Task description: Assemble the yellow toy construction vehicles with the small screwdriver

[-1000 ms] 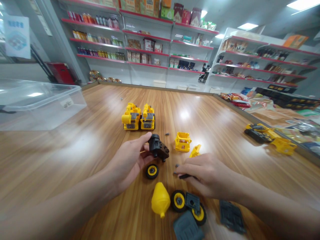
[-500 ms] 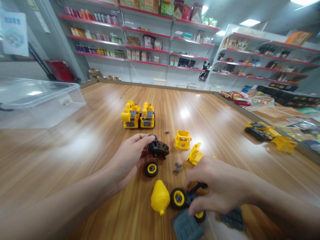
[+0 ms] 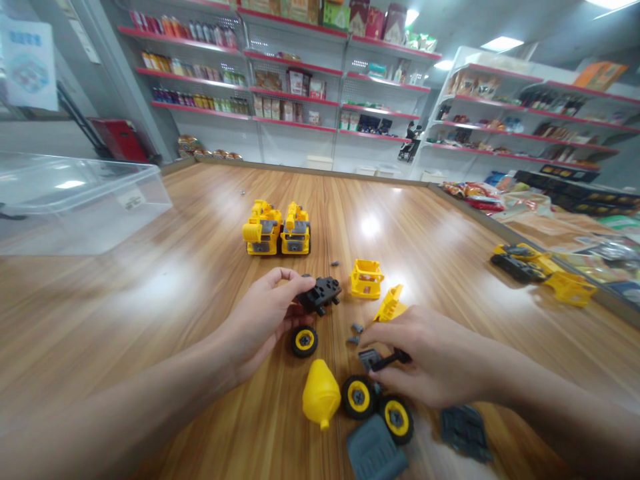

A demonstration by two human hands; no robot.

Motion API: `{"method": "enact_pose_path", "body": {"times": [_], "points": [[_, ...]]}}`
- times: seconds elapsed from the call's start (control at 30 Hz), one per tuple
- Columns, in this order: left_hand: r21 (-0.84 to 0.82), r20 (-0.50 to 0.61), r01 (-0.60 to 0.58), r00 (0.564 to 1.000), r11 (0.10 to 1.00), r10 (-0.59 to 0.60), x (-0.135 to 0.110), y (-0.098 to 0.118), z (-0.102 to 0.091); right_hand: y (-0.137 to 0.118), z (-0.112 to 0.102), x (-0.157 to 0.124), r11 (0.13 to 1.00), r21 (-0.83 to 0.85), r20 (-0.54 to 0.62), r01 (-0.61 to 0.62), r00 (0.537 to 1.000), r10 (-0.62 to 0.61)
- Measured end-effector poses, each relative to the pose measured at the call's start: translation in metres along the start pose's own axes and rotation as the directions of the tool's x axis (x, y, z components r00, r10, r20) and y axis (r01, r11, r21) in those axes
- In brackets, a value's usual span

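The left hand (image 3: pixel 263 320) curls around one end of a black chassis block (image 3: pixel 320 293), thumb on top and fingers beneath. It holds the block just above the counter (image 3: pixel 150 300) with the free end towards the other hand and the studded face up, so that face stays open to view. The right hand (image 3: pixel 435 363) pinches a small dark grey bracket (image 3: pixel 383 360) between thumb and forefinger, with the other fingers folded under. The bracket sits low, between the screws (image 3: pixel 356 328) and the wheel pair (image 3: pixel 358 397).

The loose parts lie close around both hands. A single wheel (image 3: pixel 304 341) lies just below the chassis block, with a yellow drum (image 3: pixel 321 393) on its side beside the wheel pair. A grey plate (image 3: pixel 374 457) and a dark panel (image 3: pixel 465 433) lie nearest the body. A yellow cab (image 3: pixel 367 279) and a yellow scoop piece (image 3: pixel 391 305) lie just beyond the hands. Two built yellow trucks (image 3: pixel 277 230) stand side by side farther back, apart from the loose parts. A clear bin (image 3: pixel 75 200) sits at far left and another yellow vehicle (image 3: pixel 520 263) far right.

Half a second earlier the right hand was bent over the wheel pair and hid one wheel. Now it has come up and towards the middle with the bracket, and both wheels show. The chassis block, tipped on edge before, now lies flatter.
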State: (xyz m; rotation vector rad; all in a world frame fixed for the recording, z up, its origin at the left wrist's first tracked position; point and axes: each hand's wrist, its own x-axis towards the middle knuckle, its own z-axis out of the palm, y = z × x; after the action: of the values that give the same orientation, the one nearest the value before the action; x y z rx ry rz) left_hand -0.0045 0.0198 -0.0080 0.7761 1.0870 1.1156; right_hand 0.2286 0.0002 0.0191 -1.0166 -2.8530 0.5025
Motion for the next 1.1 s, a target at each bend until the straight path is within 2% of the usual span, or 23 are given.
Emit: {"method": "enact_pose_path", "body": {"times": [0.07, 0.3, 0.5, 0.73, 0.93, 1.1], "points": [[-0.006, 0.004, 0.010, 1.000, 1.000, -0.010, -0.001, -0.001, 0.001, -0.001, 0.002, 0.001, 1.000, 0.006, -0.006, -0.001, 1.000, 0.001], [-0.052, 0.034, 0.092, 0.995, 0.994, -0.090, -0.002, -0.007, 0.001, -0.009, 0.010, 0.005, 0.989, 0.130, 0.113, 0.067, 0.990, -0.082], [-0.091, 0.083, 0.122, 0.990, 0.988, -0.114, -0.002, -0.008, 0.002, -0.010, 0.014, 0.006, 0.989, 0.138, 0.105, 0.054, 0.992, -0.069], [-0.106, 0.206, 0.137, 0.972, 0.985, -0.113, -0.004, -0.008, 0.004, -0.007, 0.017, 0.005, 0.992, 0.120, 0.082, 0.050, 0.995, -0.060], [-0.149, 0.135, 0.077, 0.989, 0.986, -0.057, -0.003, -0.007, 0.005, -0.007, 0.021, 0.004, 0.997, 0.044, 0.078, 0.067, 0.994, -0.071], [-0.175, 0.084, 0.057, 0.996, 0.983, -0.043, -0.004, -0.006, 0.006, -0.004, 0.021, 0.004, 0.994, 0.067, 0.062, 0.082, 0.994, -0.086]]}}
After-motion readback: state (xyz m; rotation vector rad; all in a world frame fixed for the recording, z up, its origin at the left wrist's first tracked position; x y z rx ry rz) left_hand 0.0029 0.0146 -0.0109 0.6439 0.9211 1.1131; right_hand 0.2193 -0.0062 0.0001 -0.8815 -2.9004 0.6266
